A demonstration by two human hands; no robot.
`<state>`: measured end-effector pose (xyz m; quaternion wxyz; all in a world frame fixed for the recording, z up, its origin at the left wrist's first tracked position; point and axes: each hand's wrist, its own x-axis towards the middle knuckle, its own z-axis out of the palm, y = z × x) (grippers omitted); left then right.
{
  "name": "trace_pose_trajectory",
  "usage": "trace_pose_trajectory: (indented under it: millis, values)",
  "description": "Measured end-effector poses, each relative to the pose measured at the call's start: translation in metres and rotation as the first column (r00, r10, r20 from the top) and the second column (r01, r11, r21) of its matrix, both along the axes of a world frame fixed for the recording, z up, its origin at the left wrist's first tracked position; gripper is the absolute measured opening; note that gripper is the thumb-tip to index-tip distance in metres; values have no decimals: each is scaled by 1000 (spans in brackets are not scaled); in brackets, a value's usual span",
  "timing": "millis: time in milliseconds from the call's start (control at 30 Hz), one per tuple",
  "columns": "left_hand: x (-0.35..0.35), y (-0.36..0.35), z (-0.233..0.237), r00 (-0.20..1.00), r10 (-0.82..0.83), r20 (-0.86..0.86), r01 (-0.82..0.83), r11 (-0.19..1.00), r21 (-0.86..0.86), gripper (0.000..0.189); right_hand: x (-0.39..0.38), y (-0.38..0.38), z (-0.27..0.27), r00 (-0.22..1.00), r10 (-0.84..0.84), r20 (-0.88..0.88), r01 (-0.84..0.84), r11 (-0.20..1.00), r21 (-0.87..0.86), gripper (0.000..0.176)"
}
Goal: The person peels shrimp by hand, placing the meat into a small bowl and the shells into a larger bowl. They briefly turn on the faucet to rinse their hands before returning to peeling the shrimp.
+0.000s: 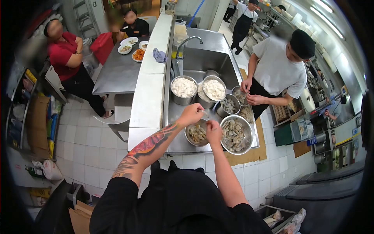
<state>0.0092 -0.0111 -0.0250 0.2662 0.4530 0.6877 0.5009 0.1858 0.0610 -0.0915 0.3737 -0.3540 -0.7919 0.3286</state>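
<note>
Over a steel bowl of shrimp pieces or shells [197, 133], my two hands are close together. My left hand [191, 115] has its fingers pinched on a small, pale, translucent piece, which looks like a shrimp. My right hand [214, 132] is closed beside it, its fingertips partly hidden. Just right of my right hand stands a large steel bowl of unpeeled shrimp [233, 134]. Behind are a pot of pale, wet food [184, 87], a similar bowl [214, 90] and a smaller bowl of grey shrimp [228, 106].
A steel sink [206, 62] with a curved faucet lies behind the bowls. At the right, a co-worker in a white shirt [278, 66] handles something over another bowl. A white tiled ledge [146, 97] runs along the left, with a crumpled cloth [159, 55] on it.
</note>
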Motion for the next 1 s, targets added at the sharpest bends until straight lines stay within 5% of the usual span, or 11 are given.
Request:
trace_pose_trajectory:
  millis: [33, 100, 167, 200, 233, 300, 567, 733, 900, 967, 1000]
  values:
    - [0, 0, 0, 1000, -1, 5, 1, 1000, -2, 26, 4, -1, -3, 966, 83, 243, -124, 980, 157, 18]
    - [0, 0, -2, 990, -85, -116, 82, 996, -33, 23, 7, -2, -5, 964, 88, 250, -100, 994, 34, 20]
    - [1, 4, -9, 984, -107, -141, 110, 994, 12, 22, 8, 4, -5, 999, 45, -25, -51, 953, -298, 26]
    - [4, 6, -13, 976, -126, -177, 138, 988, 62, 20, 7, 2, 10, 977, -5, -212, -115, 826, -551, 33]
    - [7, 5, -7, 974, -149, -170, 161, 985, 57, 20, 8, -3, 28, 978, -28, -206, -93, 826, -556, 33]
    - [10, 1, 15, 970, -222, -98, 224, 974, 8, 19, 8, -8, 55, 902, 0, -431, -342, 608, -717, 31]
    - [6, 1, 27, 967, -215, -136, 219, 976, 15, 20, 1, -18, 56, 938, 100, -331, -293, 739, -607, 27]
    - [-5, 1, 20, 954, -298, 19, 299, 953, -44, 22, 5, -23, 49, 982, 97, -163, -139, 952, -272, 29]
    - [-10, -2, 24, 947, -296, 125, 304, 951, -50, 24, 12, -38, 55, 985, 20, -171, -68, 958, -279, 26]
    - [-15, -2, 28, 978, -164, 127, 175, 981, -83, 22, 15, -37, 48, 981, -23, -190, -35, 955, -296, 24]
    - [-18, -1, 28, 978, -163, 127, 174, 981, -82, 22, 18, -28, 27, 995, 61, -74, -66, 996, -62, 22]
